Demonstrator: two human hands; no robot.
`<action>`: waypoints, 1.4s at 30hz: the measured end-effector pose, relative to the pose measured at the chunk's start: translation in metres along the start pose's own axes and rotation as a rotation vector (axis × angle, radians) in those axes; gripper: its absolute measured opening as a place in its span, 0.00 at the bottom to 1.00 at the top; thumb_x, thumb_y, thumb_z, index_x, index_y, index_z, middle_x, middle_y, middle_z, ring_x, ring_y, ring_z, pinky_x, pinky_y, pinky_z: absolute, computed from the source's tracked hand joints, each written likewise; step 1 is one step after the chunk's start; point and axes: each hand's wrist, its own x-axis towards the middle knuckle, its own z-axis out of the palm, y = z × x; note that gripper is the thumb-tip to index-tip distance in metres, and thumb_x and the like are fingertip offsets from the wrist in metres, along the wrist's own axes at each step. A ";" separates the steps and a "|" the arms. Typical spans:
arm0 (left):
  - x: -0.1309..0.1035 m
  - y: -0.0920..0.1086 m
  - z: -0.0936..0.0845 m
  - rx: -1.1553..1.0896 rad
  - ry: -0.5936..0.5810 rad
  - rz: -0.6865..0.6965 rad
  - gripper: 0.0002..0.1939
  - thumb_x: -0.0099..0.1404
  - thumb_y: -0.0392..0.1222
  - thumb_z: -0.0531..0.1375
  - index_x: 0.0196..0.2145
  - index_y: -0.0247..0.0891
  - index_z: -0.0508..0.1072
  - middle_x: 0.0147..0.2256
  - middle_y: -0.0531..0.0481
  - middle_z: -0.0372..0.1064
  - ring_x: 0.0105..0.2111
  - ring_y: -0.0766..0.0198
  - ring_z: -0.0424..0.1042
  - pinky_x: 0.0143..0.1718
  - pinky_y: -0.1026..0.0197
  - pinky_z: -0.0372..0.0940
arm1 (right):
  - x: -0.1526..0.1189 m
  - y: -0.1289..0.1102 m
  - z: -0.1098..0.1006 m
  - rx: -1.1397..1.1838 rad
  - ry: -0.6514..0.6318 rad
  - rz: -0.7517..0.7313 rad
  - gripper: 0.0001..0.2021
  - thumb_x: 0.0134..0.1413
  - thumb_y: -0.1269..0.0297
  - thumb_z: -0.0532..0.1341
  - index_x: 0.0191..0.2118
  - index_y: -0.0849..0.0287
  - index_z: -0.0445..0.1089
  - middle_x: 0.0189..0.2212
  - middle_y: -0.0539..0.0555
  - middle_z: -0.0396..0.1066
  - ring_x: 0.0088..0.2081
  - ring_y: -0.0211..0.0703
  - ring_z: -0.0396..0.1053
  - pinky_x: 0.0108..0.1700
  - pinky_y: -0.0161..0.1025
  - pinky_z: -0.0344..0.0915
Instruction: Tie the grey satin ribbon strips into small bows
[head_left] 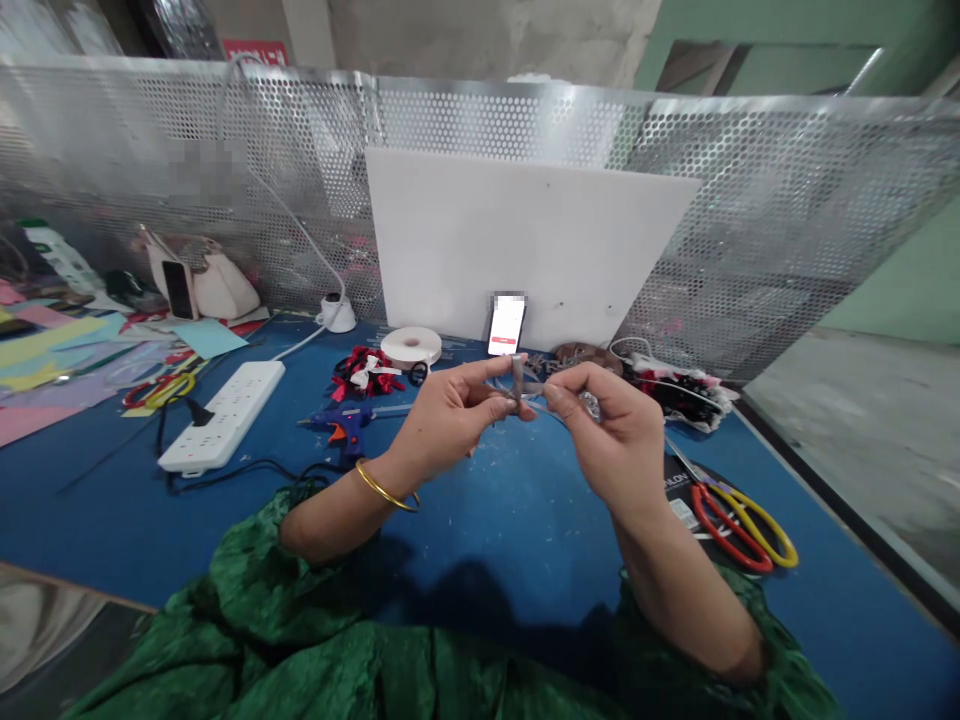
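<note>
A narrow grey ribbon (517, 376) is held in front of me above the blue table. My left hand (457, 408) pinches it between thumb and fingers, where a short piece stands upright as a loop or fold. From there a strip runs to the right, and my right hand (606, 428) grips that part between thumb and forefinger. Both hands are closed and close together. The exact shape of the ribbon between the fingertips is partly hidden. Behind the hands a phone (507, 325) with a lit screen leans on a white board (525, 240).
Left of my hands lie a blue glue gun (351, 425), red and white bows (365, 374), a tape roll (411, 345) and a white power strip (225, 415). At right are red-and-yellow scissors (739, 520) and a dark lacy bundle (682, 395). A perforated metal screen (300, 130) stands behind.
</note>
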 end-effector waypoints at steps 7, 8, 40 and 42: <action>0.002 -0.016 0.009 0.128 0.090 0.196 0.21 0.60 0.35 0.61 0.52 0.36 0.74 0.37 0.46 0.79 0.31 0.64 0.75 0.31 0.64 0.71 | -0.006 -0.006 0.008 -0.184 0.022 -0.306 0.05 0.58 0.72 0.60 0.32 0.57 0.70 0.28 0.50 0.71 0.32 0.40 0.68 0.39 0.41 0.61; 0.001 -0.018 0.010 0.136 0.098 0.200 0.21 0.60 0.35 0.61 0.52 0.36 0.74 0.38 0.46 0.79 0.32 0.64 0.76 0.33 0.63 0.72 | -0.006 -0.004 0.010 -0.201 0.017 -0.314 0.05 0.58 0.72 0.60 0.33 0.57 0.70 0.28 0.50 0.72 0.32 0.40 0.68 0.40 0.42 0.61; -0.008 -0.019 0.021 0.107 -0.019 0.128 0.22 0.60 0.34 0.59 0.53 0.40 0.74 0.41 0.47 0.77 0.35 0.63 0.75 0.34 0.62 0.71 | -0.007 0.018 0.031 0.404 -0.066 0.390 0.12 0.48 0.73 0.56 0.40 0.57 0.68 0.25 0.46 0.60 0.25 0.34 0.56 0.26 0.34 0.55; -0.007 -0.015 0.020 0.022 -0.058 0.064 0.23 0.59 0.34 0.61 0.53 0.40 0.73 0.35 0.48 0.78 0.28 0.66 0.73 0.25 0.66 0.68 | -0.006 0.020 0.029 0.541 -0.145 0.473 0.05 0.47 0.72 0.57 0.31 0.58 0.68 0.22 0.45 0.58 0.22 0.33 0.52 0.23 0.33 0.51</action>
